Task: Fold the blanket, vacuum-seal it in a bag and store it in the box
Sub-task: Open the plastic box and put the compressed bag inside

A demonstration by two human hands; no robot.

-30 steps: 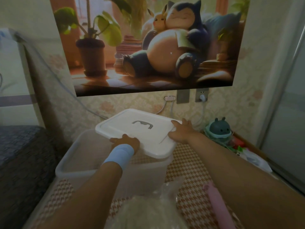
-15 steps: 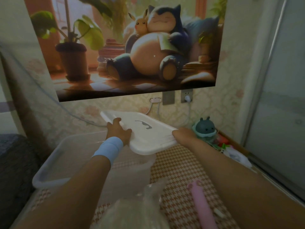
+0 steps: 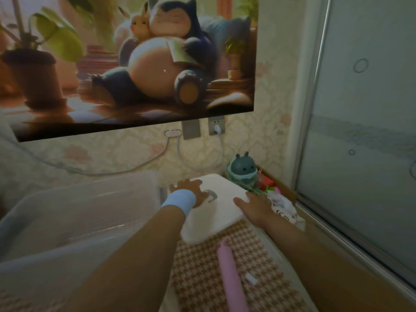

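The white box lid point(image 3: 216, 219) lies on the houndstooth bedcover point(image 3: 202, 278), just right of the open clear plastic storage box point(image 3: 90, 186). My left hand point(image 3: 191, 191), with a blue wristband, rests flat on top of the lid with its fingers spread. My right hand point(image 3: 254, 207) holds the lid's right edge, thumb on top and fingers hidden past the edge. No blanket or vacuum bag shows in this view.
A pink hand pump point(image 3: 229, 273) lies on the cover in front of the lid, with a small white piece point(image 3: 251, 278) beside it. A dark round toy point(image 3: 243, 168) and a white bag point(image 3: 281, 206) crowd the far right corner. A glass door point(image 3: 360, 131) runs along the right.
Both hands have carried the lid off the box, moved it right and brought it down onto the bedcover. The view has swung right, and the bagged blanket has left the frame.
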